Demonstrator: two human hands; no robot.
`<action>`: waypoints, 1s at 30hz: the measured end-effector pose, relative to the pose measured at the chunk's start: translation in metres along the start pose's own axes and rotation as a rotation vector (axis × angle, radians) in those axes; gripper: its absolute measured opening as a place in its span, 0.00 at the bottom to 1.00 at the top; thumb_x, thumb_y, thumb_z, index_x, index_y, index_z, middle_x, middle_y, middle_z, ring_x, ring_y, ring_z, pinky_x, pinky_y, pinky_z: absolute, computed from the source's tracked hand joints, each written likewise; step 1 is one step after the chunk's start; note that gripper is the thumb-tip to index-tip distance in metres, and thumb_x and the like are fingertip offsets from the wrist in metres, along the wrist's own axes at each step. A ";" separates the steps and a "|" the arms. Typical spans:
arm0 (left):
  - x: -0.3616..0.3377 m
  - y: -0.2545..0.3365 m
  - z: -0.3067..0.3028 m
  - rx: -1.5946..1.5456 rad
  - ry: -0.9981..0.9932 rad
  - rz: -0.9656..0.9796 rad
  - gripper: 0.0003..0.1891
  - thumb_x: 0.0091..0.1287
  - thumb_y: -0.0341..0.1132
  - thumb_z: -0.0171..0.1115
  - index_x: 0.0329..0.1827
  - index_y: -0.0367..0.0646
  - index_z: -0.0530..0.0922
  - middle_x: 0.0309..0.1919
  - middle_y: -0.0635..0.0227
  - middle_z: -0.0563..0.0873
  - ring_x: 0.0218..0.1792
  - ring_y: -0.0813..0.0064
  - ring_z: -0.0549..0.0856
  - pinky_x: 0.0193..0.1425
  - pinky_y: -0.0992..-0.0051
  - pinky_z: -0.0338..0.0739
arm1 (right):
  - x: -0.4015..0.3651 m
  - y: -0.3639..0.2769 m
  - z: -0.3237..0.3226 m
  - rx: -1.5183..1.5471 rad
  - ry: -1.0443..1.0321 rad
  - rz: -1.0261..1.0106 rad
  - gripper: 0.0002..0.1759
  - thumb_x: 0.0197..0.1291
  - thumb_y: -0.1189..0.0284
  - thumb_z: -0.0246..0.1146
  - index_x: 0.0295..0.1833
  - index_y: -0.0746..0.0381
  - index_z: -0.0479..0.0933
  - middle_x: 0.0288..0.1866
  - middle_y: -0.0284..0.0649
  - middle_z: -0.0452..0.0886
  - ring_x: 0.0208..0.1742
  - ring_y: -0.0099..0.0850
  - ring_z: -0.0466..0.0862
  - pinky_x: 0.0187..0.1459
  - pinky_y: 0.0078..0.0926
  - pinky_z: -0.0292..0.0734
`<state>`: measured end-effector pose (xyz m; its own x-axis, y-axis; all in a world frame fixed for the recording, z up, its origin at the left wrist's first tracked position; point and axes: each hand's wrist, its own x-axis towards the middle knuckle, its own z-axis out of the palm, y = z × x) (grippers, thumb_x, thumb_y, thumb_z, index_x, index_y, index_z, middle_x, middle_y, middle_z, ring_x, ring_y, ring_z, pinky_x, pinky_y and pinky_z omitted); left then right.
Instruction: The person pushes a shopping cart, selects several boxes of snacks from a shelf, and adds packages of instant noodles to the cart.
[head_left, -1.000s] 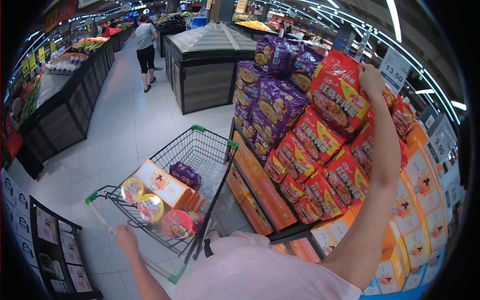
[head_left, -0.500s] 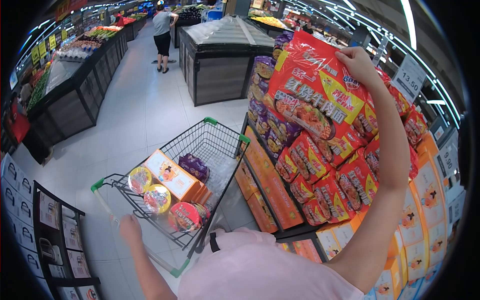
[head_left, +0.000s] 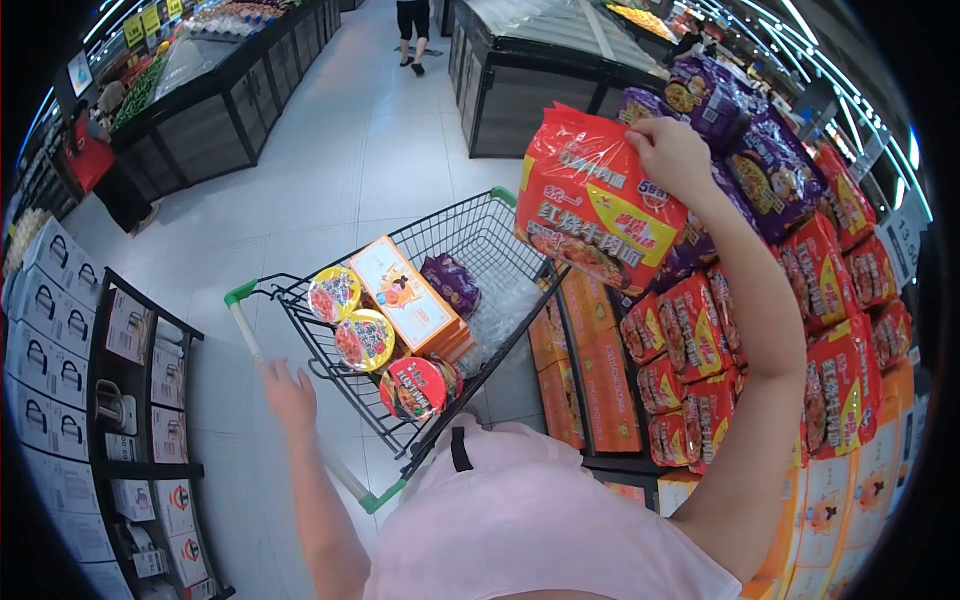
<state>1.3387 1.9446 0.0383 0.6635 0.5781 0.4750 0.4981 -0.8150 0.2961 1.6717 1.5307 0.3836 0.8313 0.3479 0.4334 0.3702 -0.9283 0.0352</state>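
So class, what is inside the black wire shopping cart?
The cart holds two yellow round bowls, a red round bowl, an orange flat box, a purple packet and clear plastic. Anything under the box is hidden.

Colours: held pack and cart contents.
The noodle pack (head_left: 590, 210) is red with a yellow band and white lettering. The cart (head_left: 470, 238) is black wire with green corners; it carries an orange box (head_left: 405, 295), a purple pack (head_left: 452, 283) and a red bowl (head_left: 413, 387).

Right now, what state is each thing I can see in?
Right hand, grip closed on red noodle pack.
Red noodle pack, held aloft, sealed.
Left hand, on cart handle, grip unclear.
Cart, partly filled: three bowls, orange box, purple pack.
Shelf packs, stacked, sealed.
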 end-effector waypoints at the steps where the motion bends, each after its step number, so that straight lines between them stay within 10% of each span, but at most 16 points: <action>1: -0.001 0.000 0.003 0.079 0.044 -0.024 0.22 0.58 0.31 0.64 0.55 0.35 0.71 0.52 0.48 0.76 0.52 0.49 0.77 0.55 0.58 0.73 | 0.003 -0.007 0.020 0.010 -0.007 -0.014 0.13 0.61 0.60 0.59 0.41 0.53 0.85 0.36 0.43 0.85 0.40 0.44 0.85 0.41 0.41 0.80; 8: 0.012 0.012 -0.004 0.042 -0.257 -0.586 0.39 0.57 0.33 0.67 0.70 0.37 0.56 0.61 0.43 0.70 0.61 0.47 0.73 0.63 0.59 0.70 | 0.014 -0.024 0.213 0.164 -0.272 0.060 0.13 0.62 0.61 0.58 0.40 0.54 0.85 0.37 0.47 0.85 0.41 0.45 0.85 0.44 0.44 0.79; 16: 0.003 -0.009 0.021 0.096 -0.193 -0.464 0.43 0.55 0.30 0.67 0.72 0.37 0.53 0.65 0.47 0.68 0.63 0.48 0.73 0.64 0.60 0.70 | -0.021 -0.007 0.449 0.185 -0.483 0.194 0.11 0.60 0.63 0.59 0.38 0.57 0.84 0.36 0.46 0.85 0.40 0.45 0.86 0.42 0.43 0.80; 30: 0.023 0.024 0.014 0.172 -0.324 -0.677 0.45 0.53 0.29 0.68 0.74 0.39 0.52 0.68 0.51 0.67 0.50 0.54 0.81 0.50 0.66 0.78 | -0.039 -0.017 0.626 0.182 -0.629 0.343 0.13 0.62 0.67 0.55 0.37 0.61 0.83 0.37 0.47 0.86 0.42 0.45 0.86 0.44 0.46 0.80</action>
<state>1.3739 1.9392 0.0443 0.2999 0.9532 -0.0382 0.9161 -0.2766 0.2904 1.8928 1.6147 -0.1971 0.9730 0.1021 -0.2071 0.0640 -0.9810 -0.1830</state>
